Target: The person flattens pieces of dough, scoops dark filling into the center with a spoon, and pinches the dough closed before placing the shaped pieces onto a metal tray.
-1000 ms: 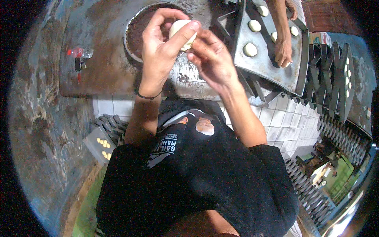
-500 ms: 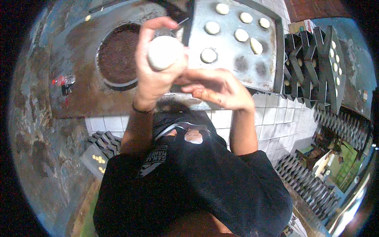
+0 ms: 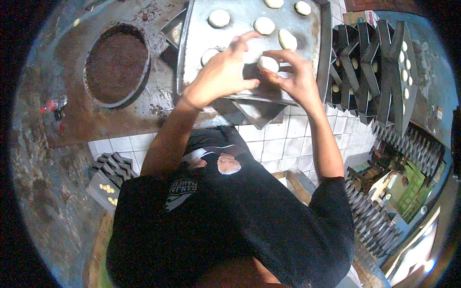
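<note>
A pale, round piece of dough [image 3: 268, 64] is in my right hand [image 3: 297, 76], pinched between thumb and fingers just over the near part of a metal baking tray [image 3: 197, 36]. To its left, my left hand [image 3: 218, 77] hovers above the tray with fingers and thumb apart, holding nothing. That hand partly covers another dough round [image 3: 208, 56]. More flattened dough rounds [image 3: 264, 25] lie spaced across the tray; one near my right hand is longer [image 3: 287, 39]. Dark smudges mark the tray's surface.
Left of the tray, a round pan [image 3: 116, 104] with dark brown, crumbly contents stands on the worn table [image 3: 72, 132]. Stacked, crisscrossed trays [image 3: 379, 72] with dough pieces rise at the right. Another stack [image 3: 98, 189] is at lower left. A red-and-clear small item [image 3: 54, 104] lies far left.
The dough was in my left hand, raised near the round pan; now my right hand holds it lower, at the tray. My left hand has opened and both hands moved rightward. The view has shifted.
</note>
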The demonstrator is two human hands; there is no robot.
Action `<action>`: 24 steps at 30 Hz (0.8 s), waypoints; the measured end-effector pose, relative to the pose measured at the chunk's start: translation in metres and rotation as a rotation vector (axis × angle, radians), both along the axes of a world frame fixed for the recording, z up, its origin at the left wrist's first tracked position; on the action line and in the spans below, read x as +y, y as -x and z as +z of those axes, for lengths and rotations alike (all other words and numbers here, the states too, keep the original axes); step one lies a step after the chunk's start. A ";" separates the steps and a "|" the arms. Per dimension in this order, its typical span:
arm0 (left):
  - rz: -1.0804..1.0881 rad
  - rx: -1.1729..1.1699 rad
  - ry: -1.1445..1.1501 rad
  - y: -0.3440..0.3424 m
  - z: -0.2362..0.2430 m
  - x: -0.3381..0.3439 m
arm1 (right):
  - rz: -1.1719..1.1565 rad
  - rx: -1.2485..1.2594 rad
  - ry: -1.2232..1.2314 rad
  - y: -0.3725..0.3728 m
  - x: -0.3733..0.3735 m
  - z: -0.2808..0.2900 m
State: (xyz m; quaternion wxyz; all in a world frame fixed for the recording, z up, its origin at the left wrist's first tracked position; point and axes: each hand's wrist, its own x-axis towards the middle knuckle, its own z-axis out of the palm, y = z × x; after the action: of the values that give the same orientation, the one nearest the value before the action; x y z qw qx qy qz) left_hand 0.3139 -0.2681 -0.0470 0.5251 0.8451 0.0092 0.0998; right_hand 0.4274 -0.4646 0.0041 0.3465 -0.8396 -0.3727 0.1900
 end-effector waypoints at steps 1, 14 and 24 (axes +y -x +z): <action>0.051 0.043 -0.045 0.004 -0.001 0.006 | 0.085 -0.046 0.102 -0.010 -0.009 -0.021; 0.414 0.078 -0.128 0.044 -0.027 0.007 | 0.564 -0.448 0.256 -0.010 -0.003 -0.089; 0.460 -0.040 -0.023 0.046 -0.025 0.009 | 0.378 -0.467 0.469 -0.117 -0.013 -0.026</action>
State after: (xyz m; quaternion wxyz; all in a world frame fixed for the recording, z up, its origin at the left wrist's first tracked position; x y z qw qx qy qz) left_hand 0.2680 -0.2592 -0.0723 0.4789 0.8245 0.1902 0.2337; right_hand 0.5448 -0.4773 -0.0221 0.0096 -0.8332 -0.5364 0.1341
